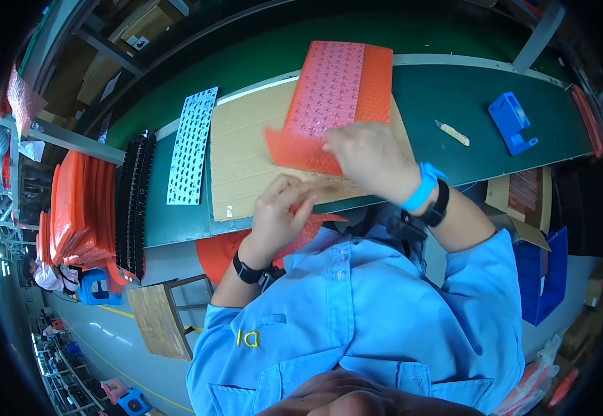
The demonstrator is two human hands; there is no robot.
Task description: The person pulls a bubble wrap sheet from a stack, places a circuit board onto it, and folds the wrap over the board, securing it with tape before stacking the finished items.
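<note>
A red bubble-wrap bag [376, 83] with a patterned sheet [326, 87] showing through it lies on a flat piece of cardboard [242, 142]. Its near end has a loose flap [284, 147], smeared by motion. My right hand [371, 156] is over the bag's near right part, fingers curled and pinched at the flap. Nearer to me, my left hand [281, 211] hovers by the cardboard's front edge, apart from the bag. Its fingers are bent together, and what they hold, if anything, is hidden.
Left of the cardboard lies a white panel with dark marks [192, 149], then black toothed strips [135, 201] and stacked red bubble-wrap packs [83, 208]. On the green bench [440, 97] at right are a utility knife [452, 132] and a blue tape dispenser [513, 123]. A blue bin [544, 277] stands below.
</note>
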